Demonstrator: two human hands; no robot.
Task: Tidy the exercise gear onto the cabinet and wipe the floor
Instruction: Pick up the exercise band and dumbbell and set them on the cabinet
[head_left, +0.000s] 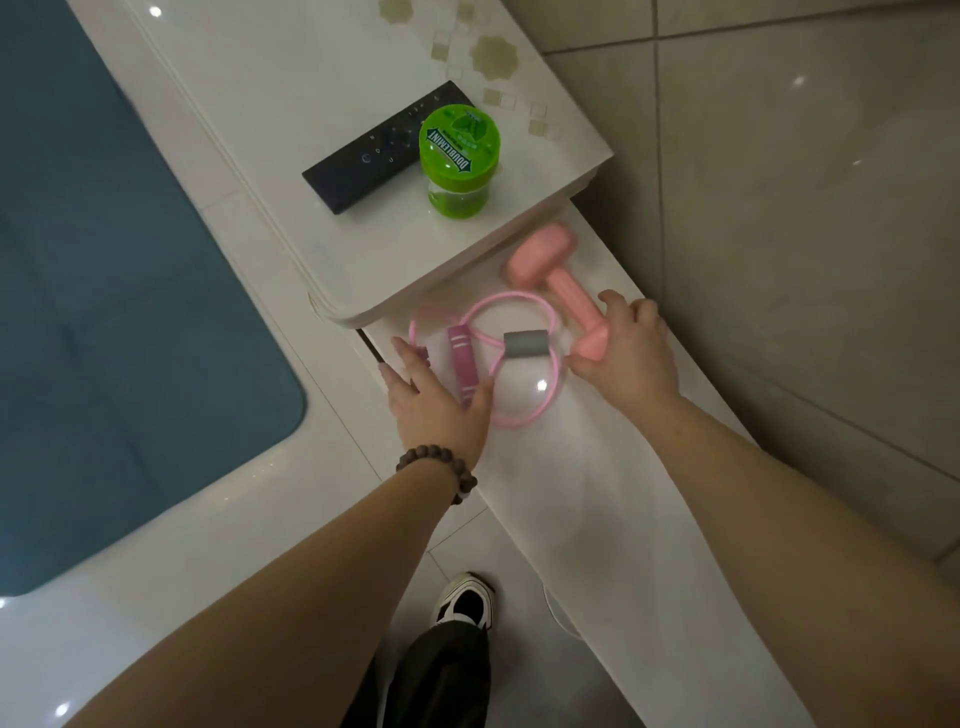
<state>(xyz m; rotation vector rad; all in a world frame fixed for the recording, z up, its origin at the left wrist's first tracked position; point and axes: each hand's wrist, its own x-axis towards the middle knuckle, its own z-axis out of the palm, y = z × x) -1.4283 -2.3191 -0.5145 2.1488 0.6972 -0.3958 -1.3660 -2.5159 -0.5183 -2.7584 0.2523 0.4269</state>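
A pink dumbbell lies on the low white cabinet top. My right hand grips its near head, fingers curled over it. Beside it lies a pink figure-eight resistance band with a grey foam sleeve at its crossing. A pink skipping rope lies left of that, with its pink handle pointing toward me. My left hand rests flat on the rope handles, fingers straight.
A raised white cabinet section carries a black remote and a green-lidded mint jar. A blue mat covers the glossy floor at left. Beige tiled wall runs along the right. My shoe stands below.
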